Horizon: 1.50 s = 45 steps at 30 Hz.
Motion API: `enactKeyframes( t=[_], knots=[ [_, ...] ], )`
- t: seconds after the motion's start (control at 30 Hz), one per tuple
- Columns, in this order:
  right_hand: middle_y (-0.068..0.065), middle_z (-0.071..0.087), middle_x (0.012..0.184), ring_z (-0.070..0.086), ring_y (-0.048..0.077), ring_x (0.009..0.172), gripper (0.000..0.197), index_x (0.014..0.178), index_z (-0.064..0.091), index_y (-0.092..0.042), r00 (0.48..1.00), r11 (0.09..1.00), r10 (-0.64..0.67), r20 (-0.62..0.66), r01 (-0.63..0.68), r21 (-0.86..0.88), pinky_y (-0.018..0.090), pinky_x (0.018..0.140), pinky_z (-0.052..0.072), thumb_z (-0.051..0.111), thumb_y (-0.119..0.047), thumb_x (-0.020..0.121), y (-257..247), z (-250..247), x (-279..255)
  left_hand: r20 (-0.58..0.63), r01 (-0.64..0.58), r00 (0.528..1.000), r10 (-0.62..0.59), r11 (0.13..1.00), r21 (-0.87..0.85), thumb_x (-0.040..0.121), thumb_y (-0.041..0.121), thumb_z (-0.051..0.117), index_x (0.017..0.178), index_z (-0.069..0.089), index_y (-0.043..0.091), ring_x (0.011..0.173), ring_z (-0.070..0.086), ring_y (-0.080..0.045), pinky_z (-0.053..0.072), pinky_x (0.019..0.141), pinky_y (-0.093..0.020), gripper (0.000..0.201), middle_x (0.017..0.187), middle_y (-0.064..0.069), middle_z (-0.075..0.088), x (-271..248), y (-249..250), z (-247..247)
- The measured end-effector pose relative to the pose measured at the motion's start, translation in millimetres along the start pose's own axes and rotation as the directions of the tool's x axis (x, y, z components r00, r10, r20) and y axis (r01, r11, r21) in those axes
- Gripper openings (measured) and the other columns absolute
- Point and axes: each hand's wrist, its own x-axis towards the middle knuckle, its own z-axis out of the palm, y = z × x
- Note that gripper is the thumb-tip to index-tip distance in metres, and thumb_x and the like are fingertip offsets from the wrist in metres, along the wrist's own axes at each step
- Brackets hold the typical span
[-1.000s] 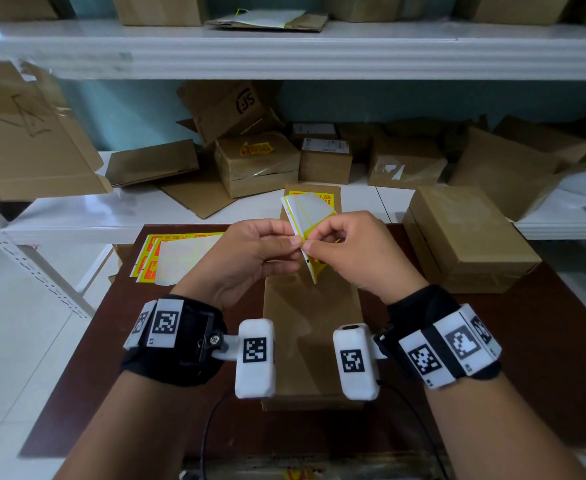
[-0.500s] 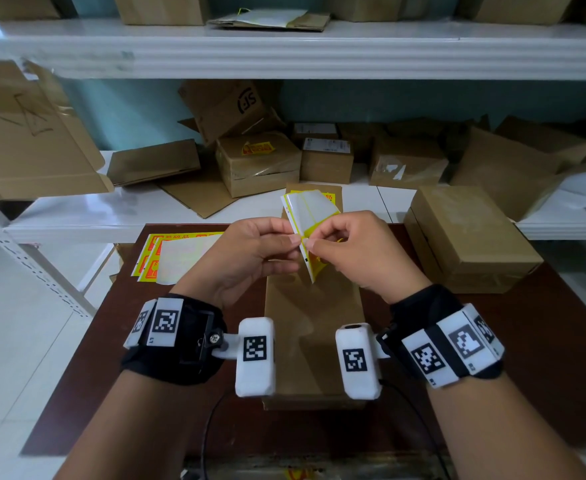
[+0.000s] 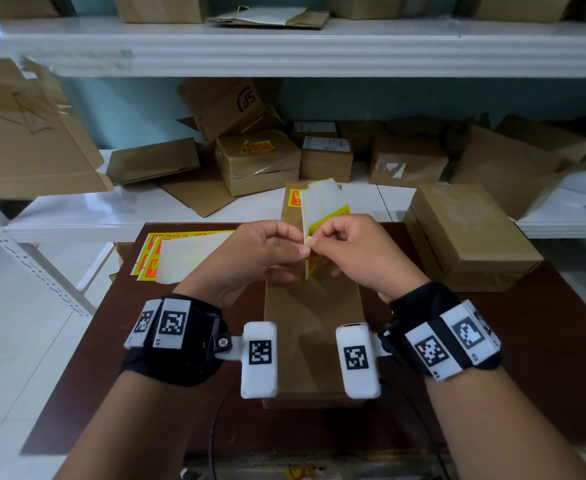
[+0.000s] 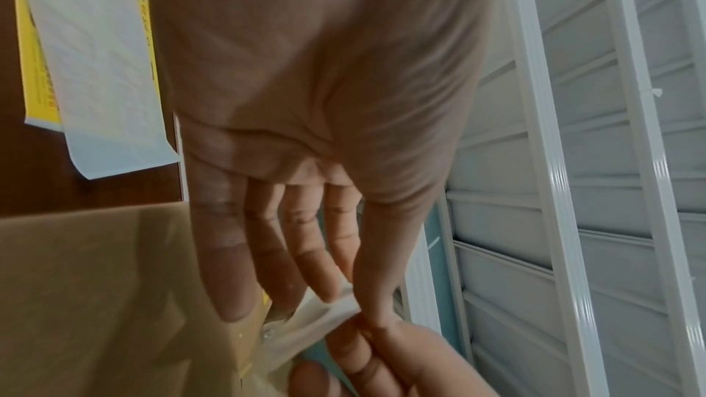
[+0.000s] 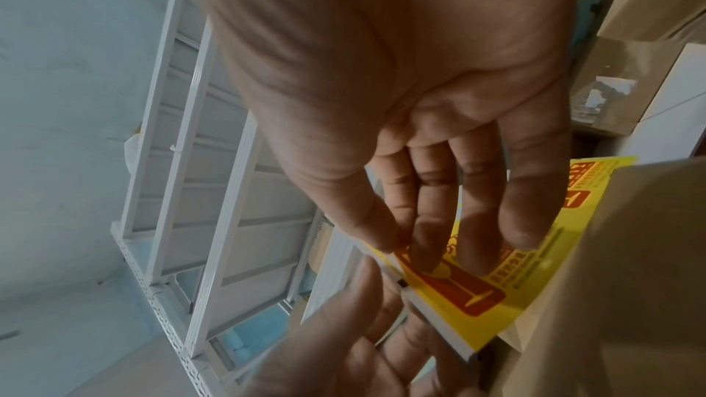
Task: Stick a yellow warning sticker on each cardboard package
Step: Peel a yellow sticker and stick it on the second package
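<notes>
Change: against the pictures from a second ago, the sticker sheet (image 3: 322, 216) stands a little higher and its white backing leans further from the yellow face; both hands have stayed on the same corner.
Meaning: the peel seems only begun, and no sticker is free yet.
Left hand (image 3: 260, 258): fingers pinch the white backing edge at centre frame.
Right hand (image 3: 361, 252): fingers pinch the yellow sticker corner, tips touching the left's.
Package (image 3: 314, 327): flat on the worktop (image 3: 527, 358), below the hands, its near part bare.
</notes>
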Motion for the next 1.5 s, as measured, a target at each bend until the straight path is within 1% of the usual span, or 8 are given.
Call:
enactKeyframes(
  t=[0.13,0.23,0.37,0.43,0.73,1.07,1.3,1.5],
  knots=[
    [0.019,0.074,0.085,0.071,0.038,0.083,0.011,0.080,0.072,-0.012,1.000,0.999,0.019,0.003,-0.019,0.030,0.054,0.071,0.058,0.068,-0.017,0.089,-1.6,-0.6,-0.8,0.008,0.026,1.000,-0.027,0.997,0.067,0.086,0.011,0.074,0.095,0.069,0.014,0.076,0.065,-0.010,0.058,0.074,-0.033,0.011,0.079,0.000,0.069,1.0,-2.8,1.5],
    [0.021,0.074,0.086,0.071,0.041,0.083,0.011,0.081,0.071,-0.010,0.999,0.999,0.031,0.013,-0.031,0.040,0.051,0.069,0.059,0.067,-0.015,0.090,-2.5,-1.4,-1.3,-0.002,0.030,1.000,-0.030,0.994,0.102,0.090,0.014,0.071,0.096,0.070,0.012,0.077,0.065,-0.013,0.059,0.072,-0.031,0.006,0.082,-0.005,0.068,2.3,-3.7,1.2],
    [0.013,0.077,0.088,0.073,0.029,0.084,0.014,0.080,0.071,-0.014,0.998,0.997,0.044,0.038,-0.046,0.057,0.036,0.065,0.059,0.065,-0.015,0.092,-3.4,-3.6,-2.2,0.001,0.026,1.000,-0.027,0.992,0.122,0.094,0.017,0.066,0.095,0.073,0.011,0.076,0.064,-0.011,0.059,0.072,-0.030,0.009,0.084,-0.007,0.069,3.1,-4.5,-0.5],
    [0.011,0.077,0.088,0.073,0.026,0.084,0.014,0.081,0.071,-0.015,0.998,0.997,0.042,0.041,-0.044,0.057,0.033,0.065,0.059,0.065,-0.015,0.093,-3.5,-4.0,-2.6,0.001,0.022,1.000,-0.022,0.991,0.129,0.095,0.018,0.065,0.095,0.073,0.011,0.076,0.065,-0.010,0.059,0.072,-0.030,0.011,0.085,-0.007,0.071,3.0,-4.5,-0.6],
    [0.006,0.078,0.088,0.072,0.017,0.078,0.014,0.084,0.070,-0.013,0.997,0.993,0.055,0.050,-0.060,0.101,0.032,0.065,0.057,0.062,-0.014,0.094,-4.6,-5.0,-2.9,-0.006,-0.002,1.000,0.003,0.993,0.122,0.095,0.017,0.065,0.088,0.073,0.014,0.076,0.065,-0.012,0.059,0.071,-0.031,0.010,0.082,-0.007,0.070,2.7,-3.9,-2.6],
    [0.002,0.077,0.090,0.073,0.020,0.086,0.012,0.089,0.070,-0.014,0.998,0.993,0.053,0.038,-0.056,0.105,0.031,0.067,0.059,0.061,-0.017,0.096,-4.5,-4.7,-2.4,-0.040,-0.009,0.999,0.013,0.994,0.111,0.095,0.015,0.064,0.091,0.072,0.010,0.077,0.065,-0.013,0.059,0.071,-0.030,0.010,0.085,-0.011,0.070,0.8,-0.5,-1.6],
    [-0.001,0.077,0.090,0.073,0.018,0.087,0.018,0.091,0.075,-0.015,0.999,0.996,0.031,0.033,-0.034,0.084,0.028,0.066,0.059,0.062,-0.025,0.098,-4.5,-4.4,-2.5,-0.077,-0.025,0.997,0.033,0.995,0.099,0.095,0.016,0.066,0.091,0.074,0.011,0.077,0.066,-0.015,0.060,0.075,-0.037,0.010,0.083,-0.011,0.071,2.7,-2.0,-3.7],
    [0.005,0.077,0.090,0.071,0.024,0.090,0.017,0.090,0.079,-0.017,1.000,0.999,0.001,0.031,-0.002,0.044,0.043,0.086,0.058,0.068,-0.029,0.094,-3.6,-3.2,-1.7,-0.089,-0.041,0.995,0.049,0.995,0.090,0.095,0.017,0.066,0.092,0.074,0.010,0.075,0.064,-0.014,0.059,0.070,-0.033,0.011,0.079,-0.009,0.069,3.0,-1.1,-3.7]
  ],
)
